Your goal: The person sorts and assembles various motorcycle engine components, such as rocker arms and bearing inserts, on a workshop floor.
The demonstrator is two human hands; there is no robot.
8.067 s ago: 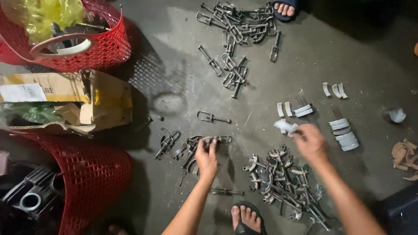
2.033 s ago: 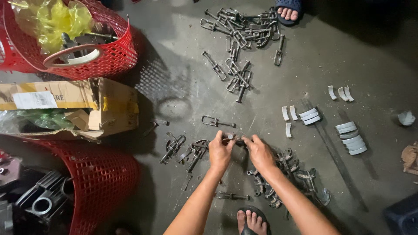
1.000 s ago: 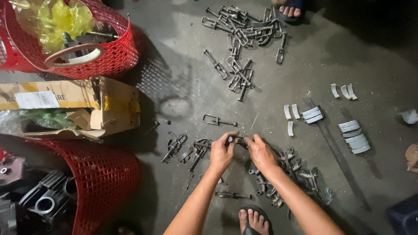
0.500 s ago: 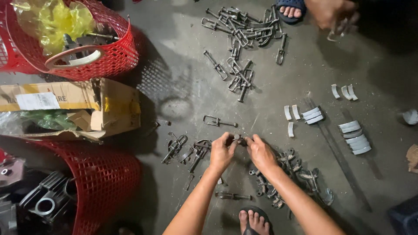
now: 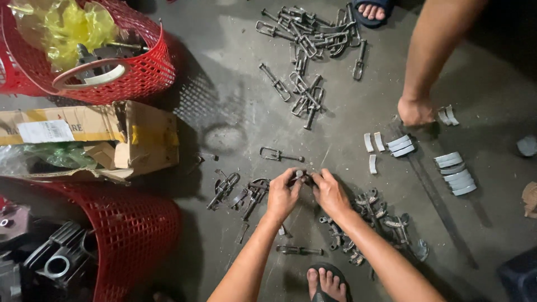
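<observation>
Both our hands meet low in the middle of the floor: left hand (image 5: pixel 284 193) and right hand (image 5: pixel 330 193) are each pinched on one small dark metal part (image 5: pixel 299 177) held between the fingertips, just above the concrete floor (image 5: pixel 224 117). We can't tell if it is one piece or two being joined.

Going left to right. Far left: red basket (image 5: pixel 140 78) with yellow plastic and a ring-shaped part, a torn cardboard box (image 5: pixel 140 140) below it, then a second red basket (image 5: pixel 134 235) with an engine cylinder (image 5: pixel 56 263) beside it. Just left of our hands sits a small cluster of linked metal clips (image 5: pixel 240 193), and one single clip (image 5: pixel 279 154) lies above the hands. Up top, a big sorted-looking pile of the same clips (image 5: pixel 307 39).

Right of our hands: a loose heap of dark small parts (image 5: pixel 375 221), which looks like the stock not yet handled. Further right: curved grey half-shells (image 5: pixel 456 173) laid in neat stacks, near another person's hand (image 5: pixel 417 111), which rests on the floor, fist-like.

Our judgement: roughly midway, since a fair pile looks finished at the top and a sizeable heap is left at right, with one piece in hand now.
</observation>
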